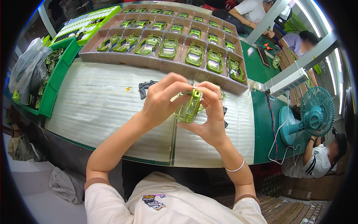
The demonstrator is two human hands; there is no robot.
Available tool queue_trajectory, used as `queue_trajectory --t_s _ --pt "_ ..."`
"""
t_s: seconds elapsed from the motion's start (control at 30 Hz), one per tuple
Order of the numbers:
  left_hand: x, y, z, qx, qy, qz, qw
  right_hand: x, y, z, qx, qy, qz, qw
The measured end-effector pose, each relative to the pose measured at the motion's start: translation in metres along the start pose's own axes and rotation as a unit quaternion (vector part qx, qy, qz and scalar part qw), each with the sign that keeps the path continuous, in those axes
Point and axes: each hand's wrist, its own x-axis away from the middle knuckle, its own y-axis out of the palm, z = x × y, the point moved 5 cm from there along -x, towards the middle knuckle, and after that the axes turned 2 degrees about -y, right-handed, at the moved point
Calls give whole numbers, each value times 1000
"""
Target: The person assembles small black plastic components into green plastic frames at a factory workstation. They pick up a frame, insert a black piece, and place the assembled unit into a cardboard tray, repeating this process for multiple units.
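Note:
Above the white foam mat [97,97], I hold a green toy car body shell [191,106] between both hands, tilted on end. My left hand [163,98] grips it from the left, its fingers curled over the upper part. From the other side my right hand [212,114] pinches it between thumb and fingers. A dark grey plastic part [144,89] lies on the mat beside the left hand. Behind my right hand, bits of another green piece and a dark part [225,116] peek out, mostly hidden.
A divided cardboard tray [164,65] of green car shells stands at the back. At left is a green crate [61,80] with bagged parts; behind it, a bright green tray [84,28]. A teal fan [313,115] and cables stand at right. Other people sit nearby.

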Motion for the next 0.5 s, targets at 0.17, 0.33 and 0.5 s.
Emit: queue_trajectory --t_s 0.17,0.33,0.5 --pt "6 -9 -17 194 -54 87 976 -4 -1 0 -27 31 -47 998" --pt "2 -5 -24 317 -28 88 944 -1 0 -14 161 -42 -35 985" --pt "10 4 -14 402 -183 9 897 -1 -15 -16 98 -81 -43 991"
